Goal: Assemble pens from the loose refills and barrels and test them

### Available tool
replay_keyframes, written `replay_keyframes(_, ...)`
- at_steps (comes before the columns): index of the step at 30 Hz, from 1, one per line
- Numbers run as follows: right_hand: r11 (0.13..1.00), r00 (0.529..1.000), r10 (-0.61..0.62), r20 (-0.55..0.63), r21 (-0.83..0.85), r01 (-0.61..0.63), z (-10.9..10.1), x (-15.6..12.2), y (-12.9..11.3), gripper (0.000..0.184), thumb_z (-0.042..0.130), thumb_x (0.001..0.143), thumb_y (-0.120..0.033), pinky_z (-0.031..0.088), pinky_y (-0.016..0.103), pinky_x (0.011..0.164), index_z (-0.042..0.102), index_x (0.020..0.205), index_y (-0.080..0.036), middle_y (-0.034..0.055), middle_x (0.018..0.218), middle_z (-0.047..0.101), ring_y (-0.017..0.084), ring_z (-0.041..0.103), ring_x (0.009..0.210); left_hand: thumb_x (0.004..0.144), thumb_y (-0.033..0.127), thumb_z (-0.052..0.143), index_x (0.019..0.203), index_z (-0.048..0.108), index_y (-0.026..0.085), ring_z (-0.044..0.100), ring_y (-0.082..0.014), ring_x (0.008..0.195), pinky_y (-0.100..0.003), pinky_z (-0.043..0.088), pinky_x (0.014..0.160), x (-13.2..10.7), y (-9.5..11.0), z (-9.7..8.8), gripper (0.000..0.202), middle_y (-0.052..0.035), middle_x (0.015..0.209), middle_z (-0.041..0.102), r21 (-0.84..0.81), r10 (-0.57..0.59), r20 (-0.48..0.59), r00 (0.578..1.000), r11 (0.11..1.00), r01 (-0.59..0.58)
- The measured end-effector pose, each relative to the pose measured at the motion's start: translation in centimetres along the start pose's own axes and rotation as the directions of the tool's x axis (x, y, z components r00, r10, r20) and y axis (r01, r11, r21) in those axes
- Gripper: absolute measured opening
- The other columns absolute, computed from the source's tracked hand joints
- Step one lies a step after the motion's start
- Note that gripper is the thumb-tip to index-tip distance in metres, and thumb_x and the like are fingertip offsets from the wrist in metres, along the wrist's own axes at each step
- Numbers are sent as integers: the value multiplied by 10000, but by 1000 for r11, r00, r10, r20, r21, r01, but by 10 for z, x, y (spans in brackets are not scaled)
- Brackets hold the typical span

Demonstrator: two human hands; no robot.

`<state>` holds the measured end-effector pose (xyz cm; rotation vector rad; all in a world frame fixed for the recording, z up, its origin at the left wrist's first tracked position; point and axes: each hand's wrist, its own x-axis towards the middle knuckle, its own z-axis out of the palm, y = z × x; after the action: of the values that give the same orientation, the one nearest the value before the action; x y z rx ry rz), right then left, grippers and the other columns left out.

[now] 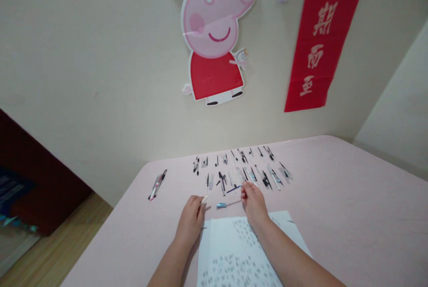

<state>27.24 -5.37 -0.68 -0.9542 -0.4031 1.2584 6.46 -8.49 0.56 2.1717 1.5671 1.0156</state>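
Observation:
My left hand [191,219] rests on the pink table [351,206] with a small white pen piece [204,199] pinched at its fingertips. My right hand [253,201] holds a thin blue refill [233,189] at the fingertips, just in front of the rows of pen parts [244,168]. A light-blue pen piece [221,205] lies on the table between the two hands. A sheet of white paper [234,251] with handwriting lies under my right forearm.
Two assembled pens [157,185] lie apart at the left of the table. A cartoon pig cutout [217,32] and a red banner [323,32] hang on the wall behind. Wooden floor [50,251] and a dark cabinet [36,180] are at the left.

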Motion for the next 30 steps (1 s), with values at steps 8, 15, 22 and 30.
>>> replay_keyframes(8, 975, 929, 184, 322, -181, -131, 12, -19, 0, 377, 785, 558, -437, 293, 153, 389, 547, 676, -169, -51, 527, 544, 47, 430, 428, 888, 280, 396, 999, 620, 164, 620, -216, 898, -355, 485, 818, -3, 10, 0, 275, -104, 951, 660, -99, -27, -18, 999, 995, 26)
replay_keyframes(15, 950, 847, 219, 483, -303, -73, 10, -21, 11, 419, 764, 580, -504, 363, 169, 408, 550, 701, -165, -55, 525, 560, 52, 454, 410, 893, 274, 422, 1082, 621, 207, 617, -205, 941, -309, 451, 849, -11, 38, 5, 283, -81, 1035, 687, -214, 0, 202, 979, 976, 44)
replay_keyframes(22, 960, 841, 193, 506, -274, -56, 11, -25, 7, 345, 744, 642, -451, 409, 175, 465, 599, 760, -161, -27, 613, 605, 69, 516, 490, 821, 269, 528, 944, 662, 188, 615, -205, 807, -297, 466, 744, -9, 40, 14, 199, -64, 839, 691, -436, -144, 124, 982, 881, 184)
replay_keyframes(30, 946, 840, 148, 522, -321, 33, 14, -30, 7, 347, 715, 665, -452, 436, 207, 504, 567, 803, -171, 23, 699, 671, 112, 583, 562, 772, 211, 608, 802, 568, 163, 443, -47, 425, -133, 339, 386, -3, 39, 13, 69, 55, 589, 518, -798, -488, 397, 778, 234, 555)
